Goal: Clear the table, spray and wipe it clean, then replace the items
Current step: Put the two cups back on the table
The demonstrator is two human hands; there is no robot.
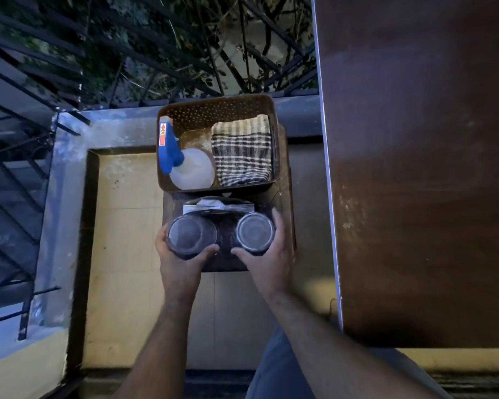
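- Tiled balcony floor [121, 254] is seen beneath one small dark counter [285, 226].
- Two lidded jars are gripped on the counter: left jar [191, 235] by the left hand [182, 263], right jar [254, 232] by the right hand [267, 262].
- One basket [216, 109] behind holds one spray bottle [185, 165] and one checked cloth [242, 152].

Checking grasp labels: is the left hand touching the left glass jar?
Touching. The head view shows the left hand with fingers and thumb curled round the left glass jar.
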